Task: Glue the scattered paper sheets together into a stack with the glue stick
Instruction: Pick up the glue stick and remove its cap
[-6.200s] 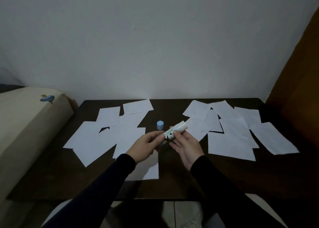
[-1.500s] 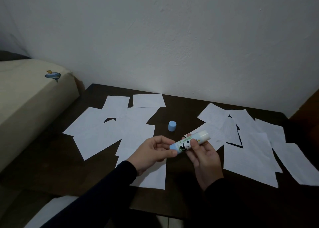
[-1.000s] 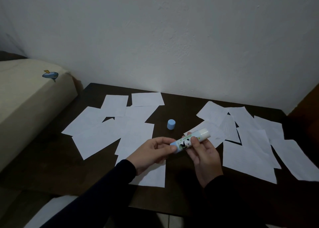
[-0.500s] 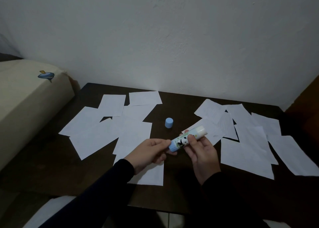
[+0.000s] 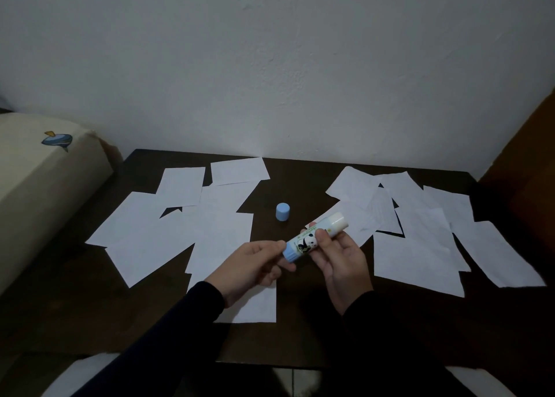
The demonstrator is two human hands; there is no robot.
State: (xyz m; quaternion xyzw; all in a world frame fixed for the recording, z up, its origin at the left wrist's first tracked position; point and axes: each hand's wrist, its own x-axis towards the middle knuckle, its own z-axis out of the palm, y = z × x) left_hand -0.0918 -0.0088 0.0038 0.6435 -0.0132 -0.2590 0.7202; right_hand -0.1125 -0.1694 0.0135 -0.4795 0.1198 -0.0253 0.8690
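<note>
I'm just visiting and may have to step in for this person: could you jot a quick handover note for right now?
Left hand: pinches the blue base of the glue stick.
Right hand: grips its barrel, white glue tip exposed.
Blue cap: off, standing on the table between two spreads of paper sheets.
Done: stick uncapped.
Left: no stack visible yet; glue and stack the sheets.

Dark table (image 5: pixel 90 315), cream cushion (image 5: pixel 36 192) beside it, white wall (image 5: pixel 270 66)

bare dark table (image 5: pixel 264 231) strip between two paper spreads, blue cap (image 5: pixel 283 212) upright in it, wall (image 5: pixel 270 66) behind
</note>
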